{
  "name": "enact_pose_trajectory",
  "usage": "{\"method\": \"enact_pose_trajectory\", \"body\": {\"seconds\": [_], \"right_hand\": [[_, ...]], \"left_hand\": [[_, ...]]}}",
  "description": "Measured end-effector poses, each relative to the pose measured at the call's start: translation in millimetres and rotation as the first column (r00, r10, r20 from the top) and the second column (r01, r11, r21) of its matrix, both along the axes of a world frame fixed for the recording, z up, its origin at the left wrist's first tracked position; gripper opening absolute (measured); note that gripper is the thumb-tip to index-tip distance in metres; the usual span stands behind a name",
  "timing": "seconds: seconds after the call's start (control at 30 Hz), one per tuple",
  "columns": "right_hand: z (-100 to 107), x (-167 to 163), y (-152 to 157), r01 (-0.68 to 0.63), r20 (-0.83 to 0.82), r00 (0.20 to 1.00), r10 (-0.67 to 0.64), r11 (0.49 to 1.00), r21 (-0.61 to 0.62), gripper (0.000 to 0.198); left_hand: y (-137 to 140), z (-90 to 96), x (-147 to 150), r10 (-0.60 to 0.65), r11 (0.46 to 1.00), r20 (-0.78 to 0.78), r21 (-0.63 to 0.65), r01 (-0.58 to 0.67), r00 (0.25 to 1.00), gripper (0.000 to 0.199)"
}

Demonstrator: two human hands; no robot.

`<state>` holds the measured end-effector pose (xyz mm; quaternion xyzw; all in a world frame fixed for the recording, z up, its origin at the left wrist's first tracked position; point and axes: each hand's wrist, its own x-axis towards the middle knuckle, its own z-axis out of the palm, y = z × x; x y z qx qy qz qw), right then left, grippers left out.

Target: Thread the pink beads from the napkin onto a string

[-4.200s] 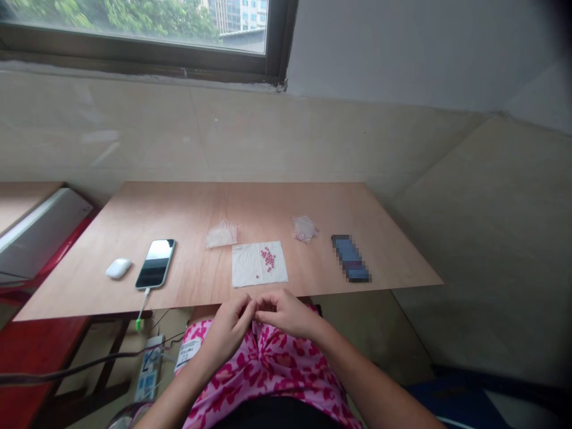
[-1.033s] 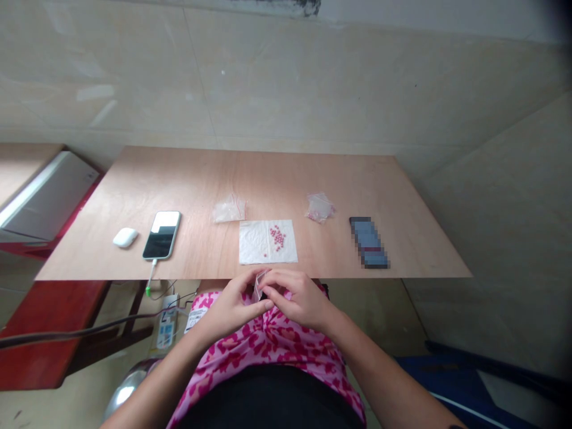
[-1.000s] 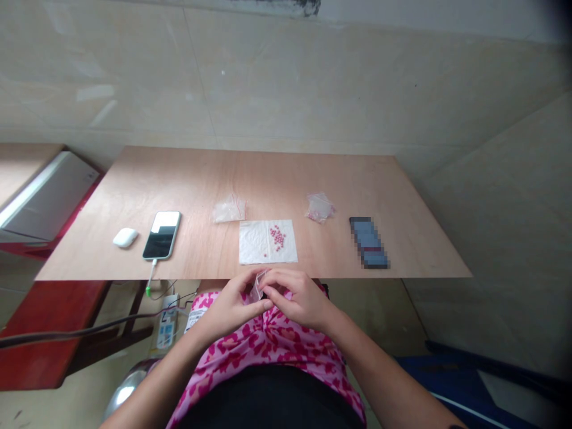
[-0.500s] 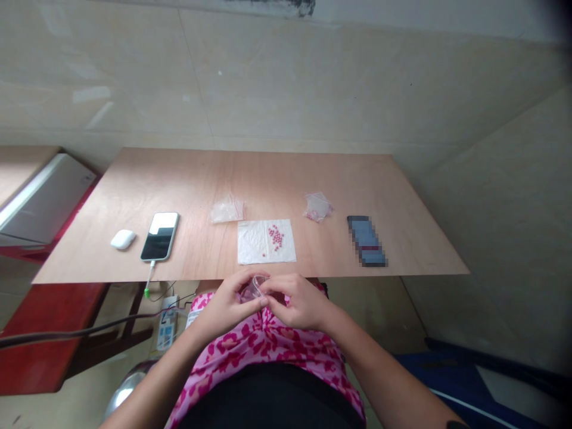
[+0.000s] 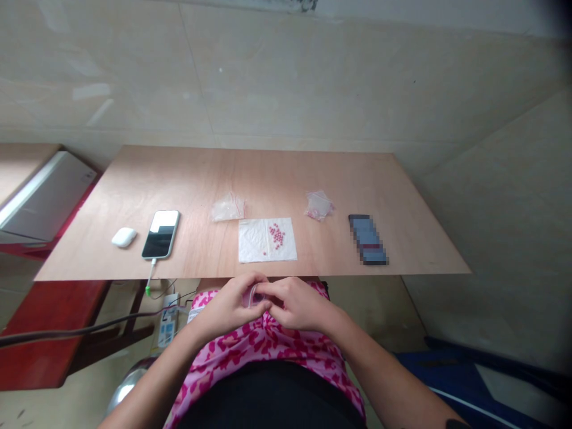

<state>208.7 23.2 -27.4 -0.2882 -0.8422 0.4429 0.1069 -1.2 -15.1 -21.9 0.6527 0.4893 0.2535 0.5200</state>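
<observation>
Between my hands, just off the table's front edge and above my lap, is a small clear plastic bag (image 5: 252, 295). My left hand (image 5: 235, 302) has fingers and thumb closed around its sides. At its opening are the fingers of my right hand (image 5: 292, 302), bent and partly hiding the bag; their tips are hard to make out. Beyond the hands, a white tissue (image 5: 252, 241) lies flat with a cluster of small pink beads (image 5: 277, 236) on its right half and a single bead (image 5: 264, 254) apart near its front edge.
On the wooden table (image 5: 201, 173) lie two more clear bags, one at left (image 5: 227, 208) and one with pinkish contents at right (image 5: 319, 205). A charging phone (image 5: 161, 235) and white earbud case (image 5: 124, 237) are left; a dark phone (image 5: 369, 239) is right. A wall (image 5: 286, 89) stands behind.
My right fingers have shifted slightly left, further over the bag's opening, and the bag shows less. The view has shifted a little; the things on the table lie as before.
</observation>
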Motion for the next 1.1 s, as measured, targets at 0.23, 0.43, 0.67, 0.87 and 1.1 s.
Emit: {"method": "enact_pose_trajectory", "body": {"seconds": [0.23,0.43,0.67,0.87,1.1], "right_hand": [[-0.2,-7.1,-6.6,-0.011,0.149,0.989,0.003,0.998,0.055,0.042],[2.2,-8.4,-7.1,-0.073,0.215,0.975,0.055,0.994,0.078,0.026],[1.3,-10.3,-10.2,-0.027,0.200,0.980,0.003,0.993,0.114,0.039],[-0.3,-9.6,-9.4,-0.010,0.184,0.983,-0.014,0.992,0.128,0.024],[-2.6,-7.7,-8.4,-0.023,0.193,0.981,-0.001,0.992,0.122,0.017]], "left_hand": [[1.1,-9.9,-0.3,0.026,0.999,-0.123,0.044,-0.020,0.992,0.018],[2.2,-24.1,-0.2,0.075,0.992,-0.221,0.115,-0.050,0.972,0.022],[2.5,-30.8,-3.3,0.164,0.983,-0.281,0.128,-0.132,0.946,0.021],[2.0,-30.0,-3.8,0.124,0.989,-0.198,0.104,-0.105,0.972,0.028],[2.4,-23.7,-4.1,0.089,0.996,-0.112,0.035,-0.086,0.990,0.019]]}}
